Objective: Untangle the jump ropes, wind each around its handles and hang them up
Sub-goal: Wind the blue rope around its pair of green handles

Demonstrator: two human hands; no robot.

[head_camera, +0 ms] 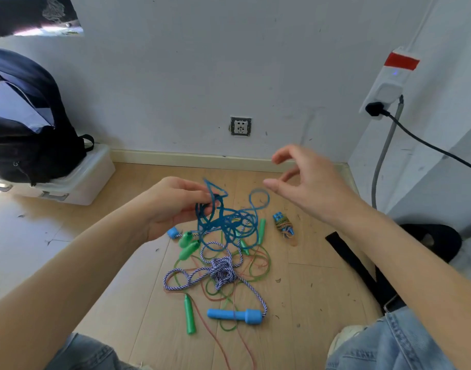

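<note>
Where denim-clad knees frame the bottom edge, the wooden floor [309,276] is seen to carry the tangle. Nearest lie a blue handle [235,315] and a green handle [189,315], the former joined to a blue-and-white braided rope [223,271] that is bunched into a knot. Thin green and red cords are spread beneath it; which handles they belong to cannot be traced. Further on, a dark blue rope [229,222] is lifted partly clear of the pile, apparently so that its loops can be picked apart. It is pinched between the curled fingers and thumb of the left hand [173,204]. The right hand [306,182] is held above and just beside the raised loops, its grip open and empty, probably poised to draw a strand free. One rope bundle [283,225] lies apart to the right, already wound; none is hung yet. Behind stand a backpack [28,124] on a plastic box [90,182] and a wall socket [240,126]. No hook is in view.
</note>
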